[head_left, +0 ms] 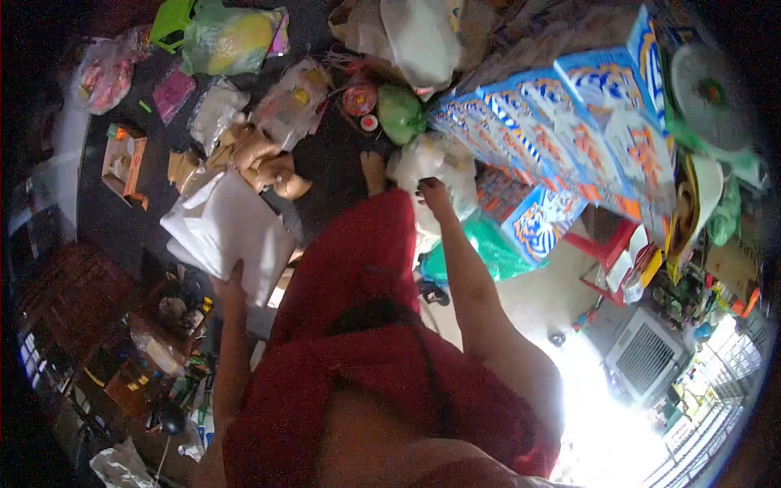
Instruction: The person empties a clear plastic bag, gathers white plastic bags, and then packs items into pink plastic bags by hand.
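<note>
My left hand [231, 281] is closed on the lower edge of a large white folded sheet or bag [236, 232], which tilts up on the left. Brown rounded objects [256, 159] lie just beyond it. On the right, my right hand [433, 195] is at a translucent white plastic bag [443, 175], its fingers bent; whether they grip the bag is too small to tell. A green plastic bag [480, 252] rests below that bag, and a dark green bag [400, 114] lies above it.
Stacked blue and white boxes [569, 122] rise at the right. Plastic-wrapped goods [236, 41] and a small open orange box [124, 163] lie on the dark surface. A red stool [606, 252] and an air cooler [648, 355] stand at the lower right.
</note>
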`<move>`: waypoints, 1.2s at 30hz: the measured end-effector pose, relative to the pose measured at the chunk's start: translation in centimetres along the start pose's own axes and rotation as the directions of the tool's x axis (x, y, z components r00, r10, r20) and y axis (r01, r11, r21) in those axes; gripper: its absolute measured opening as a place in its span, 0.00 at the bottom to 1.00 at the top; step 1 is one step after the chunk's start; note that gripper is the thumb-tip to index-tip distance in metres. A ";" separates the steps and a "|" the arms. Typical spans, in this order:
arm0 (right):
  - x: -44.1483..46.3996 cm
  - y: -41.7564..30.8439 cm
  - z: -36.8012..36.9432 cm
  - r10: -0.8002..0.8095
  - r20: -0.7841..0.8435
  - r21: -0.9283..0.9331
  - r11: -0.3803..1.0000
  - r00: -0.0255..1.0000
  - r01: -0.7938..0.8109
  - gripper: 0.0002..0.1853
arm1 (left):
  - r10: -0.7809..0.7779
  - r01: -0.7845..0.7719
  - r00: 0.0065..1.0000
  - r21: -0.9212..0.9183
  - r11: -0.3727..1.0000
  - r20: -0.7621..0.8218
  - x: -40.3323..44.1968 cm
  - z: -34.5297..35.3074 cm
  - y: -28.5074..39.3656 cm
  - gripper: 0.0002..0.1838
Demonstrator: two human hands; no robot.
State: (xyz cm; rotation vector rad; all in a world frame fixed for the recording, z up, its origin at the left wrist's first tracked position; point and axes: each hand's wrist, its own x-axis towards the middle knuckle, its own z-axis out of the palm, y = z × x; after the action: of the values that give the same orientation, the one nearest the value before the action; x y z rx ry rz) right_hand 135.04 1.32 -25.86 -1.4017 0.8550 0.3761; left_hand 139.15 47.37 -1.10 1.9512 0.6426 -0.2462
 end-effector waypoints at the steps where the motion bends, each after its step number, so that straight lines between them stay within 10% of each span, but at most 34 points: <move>1: 3.5 -0.6 0.2 -0.025 0.074 0.080 0.997 0.997 0.019 0.13 | -0.029 0.029 1.000 -0.061 0.998 -0.010 0.4 1.5 0.3 0.37; 3: 9.7 -2.7 1.4 0.114 0.030 -0.029 0.993 0.993 -0.113 0.11 | -0.089 0.086 0.996 -0.153 0.984 -0.017 2.4 4.3 1.1 0.38; 4: 14.2 0.1 1.1 0.015 0.071 -0.145 0.989 0.997 -0.005 0.10 | -0.234 0.261 0.947 0.100 0.960 -0.221 3.2 5.8 1.5 0.37; 5: 18.8 2.5 1.3 -0.285 0.207 -0.743 0.577 0.936 0.340 0.10 | -0.259 0.293 0.939 0.132 0.947 -0.225 3.6 6.6 2.1 0.37; 6: 18.4 -0.9 1.2 -0.311 0.486 -0.859 0.001 0.817 0.512 0.10 | -0.137 0.151 0.986 0.176 0.973 -0.091 3.8 7.4 2.7 0.35; 8: 25.8 5.0 -0.5 -0.261 0.674 -0.739 -0.235 0.691 0.632 0.12 | -0.147 0.147 0.989 0.157 0.976 -0.015 3.6 9.7 3.9 0.33; 11: 26.5 2.1 1.3 -0.324 0.391 -0.880 0.141 0.861 0.453 0.19 | -0.191 0.192 0.981 -0.132 0.973 0.017 3.7 12.1 3.7 0.31; 15: 29.3 3.5 1.1 -0.228 0.348 -0.824 0.387 0.909 0.413 0.30 | -0.301 0.295 0.952 0.107 0.950 0.051 4.3 12.0 1.3 0.36; 17: 28.4 -1.3 2.3 0.245 -0.132 -0.231 0.935 0.961 -0.270 0.39 | -0.354 0.351 0.933 0.054 0.935 0.061 4.2 12.0 -0.3 0.37; 19: 30.3 0.7 2.1 0.030 -0.043 -0.238 0.970 0.999 -0.039 0.42 | -0.392 0.394 0.917 -0.011 0.919 0.069 4.7 12.4 -1.7 0.37; 21: 27.9 -5.2 3.9 0.295 -0.012 0.115 0.950 0.956 -0.291 0.44 | -0.388 0.370 0.917 0.165 0.914 0.091 5.7 13.8 -0.1 0.36; 24: 31.7 0.4 3.2 0.172 -0.047 -0.197 0.964 0.984 -0.178 0.32 | -0.490 0.451 0.863 0.252 0.856 0.121 6.6 13.4 -2.5 0.35; 27: 35.3 5.0 0.8 -0.322 0.120 -0.872 0.418 0.939 0.255 0.24 | -0.455 0.422 0.878 0.209 0.882 0.146 6.7 12.7 -5.4 0.37; 28: 35.9 6.3 -0.3 -0.470 0.209 -0.919 0.206 0.858 0.336 0.23 | -0.452 0.435 0.886 0.152 0.887 0.102 6.2 12.4 -6.3 0.38; 31: 30.9 1.2 -1.6 -0.288 0.098 -0.967 0.198 0.953 0.160 0.17 | -0.463 0.451 0.884 0.151 0.880 0.060 6.7 12.9 -4.3 0.37; 33: 29.4 4.7 -4.7 -0.651 0.378 -0.905 -0.111 0.658 0.411 0.11 | -0.479 0.458 0.876 0.215 0.863 0.057 7.1 12.9 -3.3 0.35; 36: 22.1 -0.5 -3.3 -0.437 -0.023 -0.588 0.733 0.899 0.341 0.11 | -0.559 0.557 0.823 0.045 0.829 0.100 7.7 13.2 -2.6 0.38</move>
State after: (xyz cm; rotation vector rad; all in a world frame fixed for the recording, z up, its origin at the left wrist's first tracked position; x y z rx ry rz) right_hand 148.96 -7.37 -41.05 -2.1589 0.5585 0.1944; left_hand 145.58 39.11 -12.44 1.7027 1.1368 -0.7188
